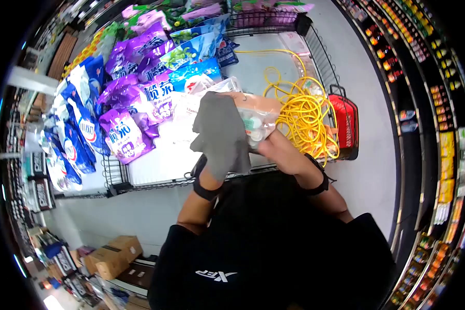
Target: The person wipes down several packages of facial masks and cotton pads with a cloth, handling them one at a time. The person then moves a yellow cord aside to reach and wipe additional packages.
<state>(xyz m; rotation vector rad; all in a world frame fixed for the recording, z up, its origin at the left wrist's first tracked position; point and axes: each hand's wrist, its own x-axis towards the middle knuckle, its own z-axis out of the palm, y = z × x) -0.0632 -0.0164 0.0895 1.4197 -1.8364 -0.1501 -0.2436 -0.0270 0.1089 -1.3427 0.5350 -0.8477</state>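
Observation:
My right hand holds the lower right edge of a clear plastic pouch. The pouch has a pinkish-orange top, and white round items with a green label show inside it. A flat grey shape covers my left hand, so its fingers are hidden; it lies against the pouch's left side. Left of it are white packs with small print. Beyond them lie purple bags and blue bags with printed lettering. A loose coil of yellow cord sits just right of the pouch.
A black wire-sided display bin stands in front of me. A red shopping basket is at its right end. Stocked shelves line the right side. Cardboard boxes sit at lower left, and blue-white bags at far left.

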